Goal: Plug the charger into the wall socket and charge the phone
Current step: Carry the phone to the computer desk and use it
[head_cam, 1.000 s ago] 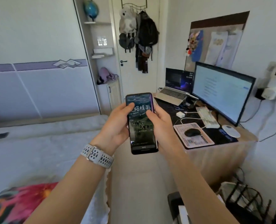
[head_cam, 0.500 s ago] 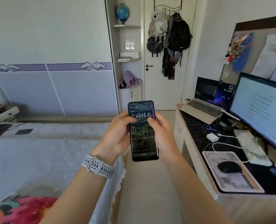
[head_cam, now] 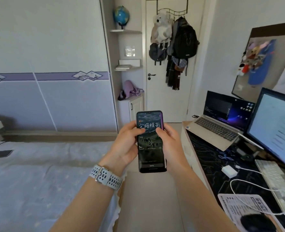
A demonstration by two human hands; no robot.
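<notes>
Both hands, the left hand [head_cam: 126, 144] and right hand [head_cam: 170, 144], are clasping the lit smartphone [head_cam: 150, 141] at frame centre, thumbs touching its screen. The white charger [head_cam: 229, 171] is lying unplugged on the surface [head_cam: 205, 156] at lower right; its looping cable [head_cam: 248, 183] could snag when lifted, and no socket is showing.

We hold the phone [head_cam: 151, 144] upright between our left hand [head_cam: 127, 144] and right hand [head_cam: 171, 144], over the floor between the bed [head_cam: 38, 173] on the left and the bench [head_cam: 205, 158] on the right. On the bench, the charger [head_cam: 229, 171] lies just left of the keyboard [head_cam: 275, 183], with the laptop [head_cam: 220, 121] behind them. Beyond the phone stands the door [head_cam: 168, 101].
</notes>
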